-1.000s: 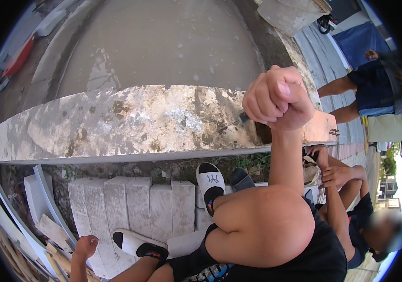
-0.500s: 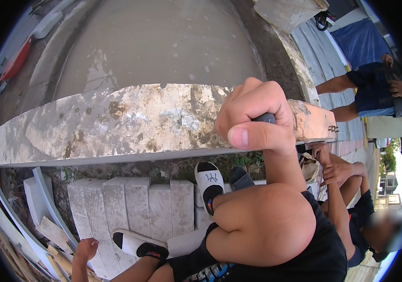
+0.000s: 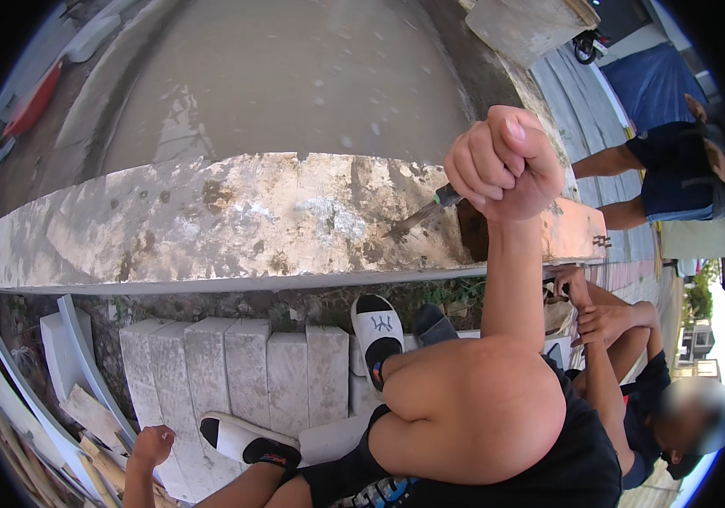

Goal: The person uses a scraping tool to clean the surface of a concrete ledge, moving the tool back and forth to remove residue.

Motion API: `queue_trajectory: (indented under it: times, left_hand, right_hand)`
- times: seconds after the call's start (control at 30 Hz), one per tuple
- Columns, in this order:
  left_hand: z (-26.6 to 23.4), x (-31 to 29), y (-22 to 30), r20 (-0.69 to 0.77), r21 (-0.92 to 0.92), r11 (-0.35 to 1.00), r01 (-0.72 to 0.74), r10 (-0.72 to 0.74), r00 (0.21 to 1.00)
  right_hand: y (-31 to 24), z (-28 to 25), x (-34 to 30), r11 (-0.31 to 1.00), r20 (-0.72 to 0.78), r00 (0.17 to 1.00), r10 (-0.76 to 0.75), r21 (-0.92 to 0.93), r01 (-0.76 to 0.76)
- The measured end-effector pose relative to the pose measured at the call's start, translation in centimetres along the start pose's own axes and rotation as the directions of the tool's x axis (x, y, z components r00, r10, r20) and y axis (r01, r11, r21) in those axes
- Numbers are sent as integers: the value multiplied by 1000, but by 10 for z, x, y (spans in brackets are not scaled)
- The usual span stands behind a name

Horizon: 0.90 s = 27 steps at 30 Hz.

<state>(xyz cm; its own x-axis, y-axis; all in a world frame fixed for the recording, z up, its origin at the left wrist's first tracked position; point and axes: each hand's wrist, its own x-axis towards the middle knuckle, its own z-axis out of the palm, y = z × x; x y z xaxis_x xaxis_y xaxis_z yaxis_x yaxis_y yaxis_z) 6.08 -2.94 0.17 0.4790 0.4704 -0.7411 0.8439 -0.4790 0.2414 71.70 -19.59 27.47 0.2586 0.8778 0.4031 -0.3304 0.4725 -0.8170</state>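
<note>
My right hand [image 3: 505,165] is closed in a fist above the right part of a low, stained concrete wall [image 3: 168,222]. From it, toward the left, sticks a dark-handled tool [image 3: 417,218] with a narrow metal blade. Its tip points down at the wall top; whether it touches is unclear, and so is whether it is a screwdriver or a chisel. A dark brown patch [image 3: 473,233] marks the wall below my wrist. At the lower left, away from the wall, my left hand [image 3: 152,446] is curled closed near my leg, with nothing visible in it.
Beyond the wall lies murky water [image 3: 295,85]. Pale blocks [image 3: 244,372] stand in a row near my sandalled feet. A person [image 3: 633,406] sits close on my right; another person [image 3: 676,173] stands farther right. A whitish tub [image 3: 523,30] is at the upper right.
My right hand has risen up and to the right and turned over, so the tool's blade now shows. The left hand has hardly moved.
</note>
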Motion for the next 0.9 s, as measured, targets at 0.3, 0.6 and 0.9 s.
queue_trajectory:
  times: [0.3, 0.6, 0.9]
  left_hand:
    - [0, -9, -2, -1, -41, 998, 41, -41, 999]
    - [3, -11, -6, 7, -46, 997, 61, -61, 998]
    - [-1, -8, 4, -10, -54, 996, 64, -64, 998]
  right_hand:
    - [15, 31, -5, 980, 131, 990, 48, -196, -22]
    - [13, 39, -5, 932, 303, 953, 21, -350, 90]
    - [15, 38, -14, 889, 344, 939, -27, -421, 180]
